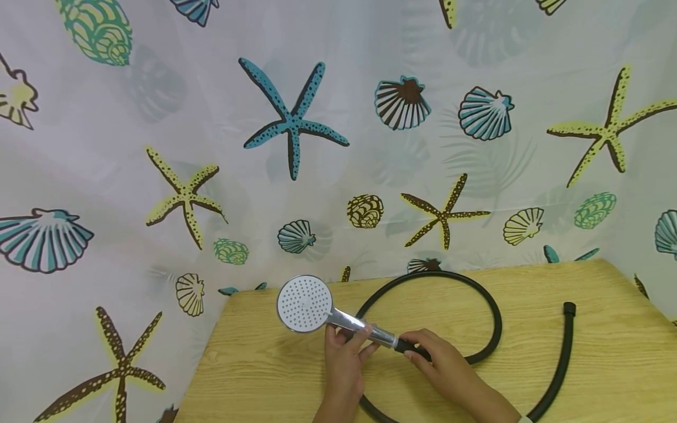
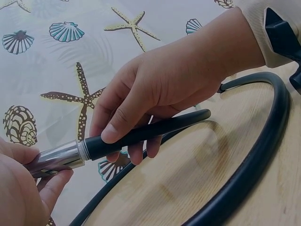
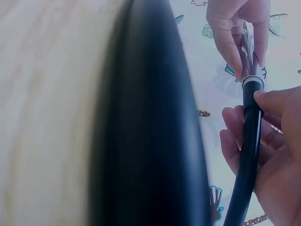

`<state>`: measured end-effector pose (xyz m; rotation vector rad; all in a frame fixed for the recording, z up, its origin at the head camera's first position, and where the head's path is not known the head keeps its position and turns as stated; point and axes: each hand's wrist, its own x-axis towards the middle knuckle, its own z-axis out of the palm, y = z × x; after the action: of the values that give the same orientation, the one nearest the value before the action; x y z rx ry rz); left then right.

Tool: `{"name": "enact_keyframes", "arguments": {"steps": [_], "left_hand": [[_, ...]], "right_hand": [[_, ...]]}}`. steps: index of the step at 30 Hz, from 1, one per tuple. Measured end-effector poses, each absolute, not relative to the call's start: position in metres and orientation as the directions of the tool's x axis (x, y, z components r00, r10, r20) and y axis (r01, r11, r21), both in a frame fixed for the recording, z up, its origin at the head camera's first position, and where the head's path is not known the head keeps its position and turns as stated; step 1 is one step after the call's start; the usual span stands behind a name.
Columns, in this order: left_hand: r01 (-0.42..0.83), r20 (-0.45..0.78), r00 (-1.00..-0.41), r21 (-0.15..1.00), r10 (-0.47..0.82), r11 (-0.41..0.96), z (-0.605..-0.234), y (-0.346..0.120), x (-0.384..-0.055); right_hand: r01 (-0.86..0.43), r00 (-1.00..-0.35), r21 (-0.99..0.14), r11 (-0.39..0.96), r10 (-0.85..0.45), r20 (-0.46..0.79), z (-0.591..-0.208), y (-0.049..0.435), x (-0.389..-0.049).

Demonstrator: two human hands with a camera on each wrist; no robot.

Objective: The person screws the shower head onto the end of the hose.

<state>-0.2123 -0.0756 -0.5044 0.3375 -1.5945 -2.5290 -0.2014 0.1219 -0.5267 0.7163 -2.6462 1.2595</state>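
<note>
A round shower head [image 1: 305, 304] with a chrome handle is held above the table, its dotted white face turned toward me. My left hand [image 1: 344, 364] grips the chrome handle [image 2: 59, 159]. Just beside it, my right hand [image 1: 446, 367] pinches the black end of the shower hose [image 2: 136, 135] between thumb and fingers. Hose end and handle meet in line, with a narrow silvery threaded ring [image 3: 253, 81] showing at the joint. From the right hand the hose loops over the table, and its other black end fitting [image 1: 569, 308] lies free on the right.
The wooden table [image 1: 254, 364] carries the looped hose. Behind and at both sides hangs a white curtain [image 1: 338, 35] printed with starfish and shells. Close to the right wrist camera, a stretch of black hose [image 3: 150, 117] blocks much of that view.
</note>
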Motion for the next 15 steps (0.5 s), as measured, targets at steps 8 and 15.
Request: {"name": "enact_keyframes", "arguments": {"steps": [8, 15], "left_hand": [[-0.011, -0.121, -0.965, 0.906, -0.234, -0.423, -0.5051, -0.0749, -0.2127], [-0.01, -0.121, -0.964, 0.906, -0.236, -0.424, -0.5062, -0.0742, -0.2135]], "right_hand": [[-0.486, -0.869, -0.707, 0.514, -0.374, 0.325, -0.526, 0.1221, -0.2005], [-0.482, -0.87, -0.717, 0.503, -0.367, 0.328, -0.5281, 0.1221, -0.2021]]}}
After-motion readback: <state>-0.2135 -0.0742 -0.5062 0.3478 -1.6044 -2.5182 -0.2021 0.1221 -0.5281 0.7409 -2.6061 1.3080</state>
